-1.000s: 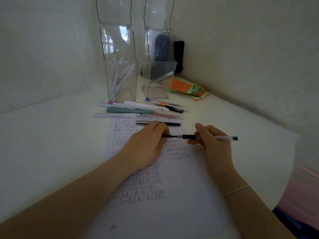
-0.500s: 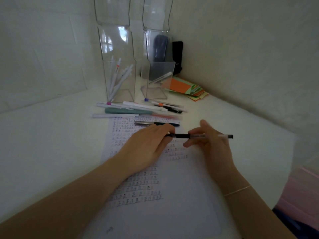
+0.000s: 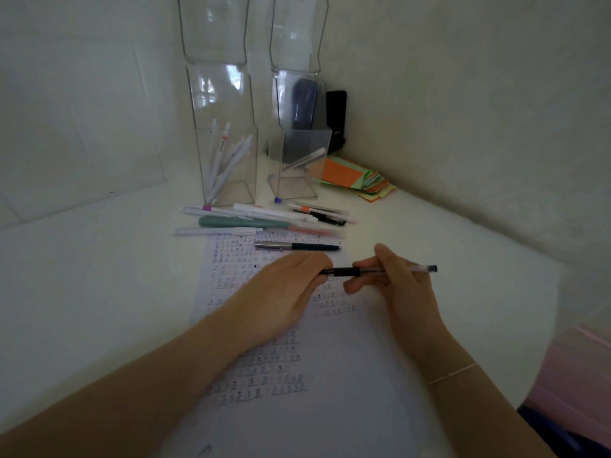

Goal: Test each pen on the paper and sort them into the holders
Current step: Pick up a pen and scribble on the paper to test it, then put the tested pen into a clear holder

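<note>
A clear-barrelled pen with a black grip (image 3: 347,272) is held level above the paper (image 3: 330,408), which carries rows of small test marks. My left hand (image 3: 284,292) curls its fingers round the pen's left end, hiding the tip or cap there. My right hand (image 3: 396,289) pinches the barrel near its middle, and the dark rear end sticks out to the right. At the back stand two clear holders: the left holder (image 3: 228,166) has several white pens, the right holder (image 3: 301,166) has one.
Several loose pens (image 3: 264,219) lie in a row between the holders and the paper, and a dark pen (image 3: 297,246) lies on the paper's top edge. A stack of coloured notes (image 3: 357,180) and a black object (image 3: 335,120) sit in the corner. The table's edge curves at right.
My two hands have drawn closer together along the pen, and the thin stretch of pen that showed between them a second ago is now covered by my left fingers.
</note>
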